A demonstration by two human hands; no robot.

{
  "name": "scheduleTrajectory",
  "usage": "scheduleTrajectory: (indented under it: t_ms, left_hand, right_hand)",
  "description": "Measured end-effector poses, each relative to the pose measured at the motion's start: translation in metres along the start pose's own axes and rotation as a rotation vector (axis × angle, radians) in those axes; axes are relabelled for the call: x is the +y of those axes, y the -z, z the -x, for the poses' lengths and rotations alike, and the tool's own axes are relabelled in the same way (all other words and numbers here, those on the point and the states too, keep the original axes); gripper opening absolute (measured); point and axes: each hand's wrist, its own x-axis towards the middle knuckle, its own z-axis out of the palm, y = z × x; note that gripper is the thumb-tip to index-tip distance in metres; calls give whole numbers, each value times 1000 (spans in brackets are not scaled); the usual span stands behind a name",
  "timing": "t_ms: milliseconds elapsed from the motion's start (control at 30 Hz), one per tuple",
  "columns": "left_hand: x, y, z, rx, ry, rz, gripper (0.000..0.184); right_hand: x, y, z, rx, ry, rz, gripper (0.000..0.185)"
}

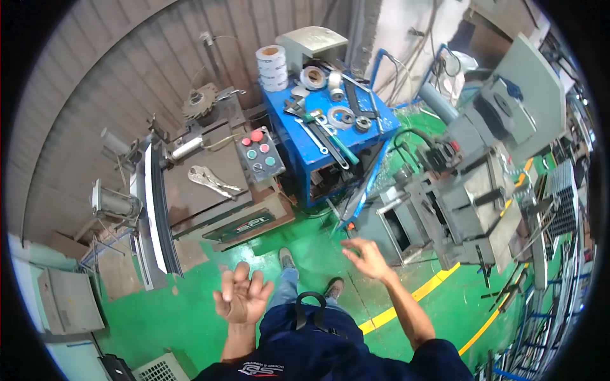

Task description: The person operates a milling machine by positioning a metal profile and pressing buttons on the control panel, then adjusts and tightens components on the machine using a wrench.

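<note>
My left hand [243, 294] is raised palm up over the green floor, fingers loosely curled and apart, holding nothing. To the right, my right hand [366, 257] hangs in the air with its fingers apart and nothing in them. Ahead of my left hand stands a machine table, on which locking pliers [212, 181] lie. Beside them sits a control box [262, 156] with red and green buttons. A blue workbench [297, 138] further forward carries wrenches [311, 136], a green-handled tool [344, 148] and tape rolls [312, 78].
A long dark profile with a white strip [154, 209] extends along the machine's left edge. At right stands a grey machine [467, 203] with a raised cover. A yellow line [438, 279] curves across the floor. A grey cabinet [70, 301] stands at far left.
</note>
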Motion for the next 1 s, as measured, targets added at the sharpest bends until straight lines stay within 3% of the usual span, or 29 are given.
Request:
scheduleTrajectory:
  t_ms: [67, 133, 200, 267, 333, 367, 533, 567, 633, 733, 833, 933, 1000]
  left_hand:
    - [23, 19, 5, 379, -4, -331, 28]
    - [48, 29, 6, 390, 11, -432, 35]
    - [76, 24, 5, 448, 225, -840, 34]
    - [104, 19, -2, 457, 202, -1015, 24]
    - [125, 21, -10, 400, 331, -1588, 16]
    - [133, 24, -13, 464, 331, -1696, 15]
    - [153, 47, -22, 762, 230, -1877, 12]
    - [155, 54, -25, 779, 219, -1856, 12]
    - [156, 58, -28, 899, 174, -1873, 12]
    - [157, 60, -47, 893, 127, -1803, 12]
    - [150, 40, -71, 858, 103, -1941, 14]
    - [145, 45, -66, 939, 87, -1994, 11]
    - [139, 58, -56, 975, 72, -1948, 10]
  right_hand:
    - [13, -6, -59, 42, 73, 39, 31]
    - [23, -16, -122, 100, 85, 136, 29]
    - [20, -29, -188, 87, 31, 124, 30]
    - [12, -43, -245, 98, 39, 112, 31]
    - [11, -51, -290, 183, 47, 204, 32]
    - [11, -53, -307, 221, 90, 288, 32]
    - [-74, -73, -327, 268, 124, 207, 28]
    - [-98, -89, -322, 211, 222, 37, 27]
    - [-144, -118, -311, 32, 314, 103, 29]
    - [-161, -165, -314, -100, 329, 125, 33]
    - [-149, -185, -319, -150, 405, 144, 34]
    - [-139, -154, -335, 40, 281, 52, 31]
    - [-94, -128, -360, 310, 269, 187, 27]
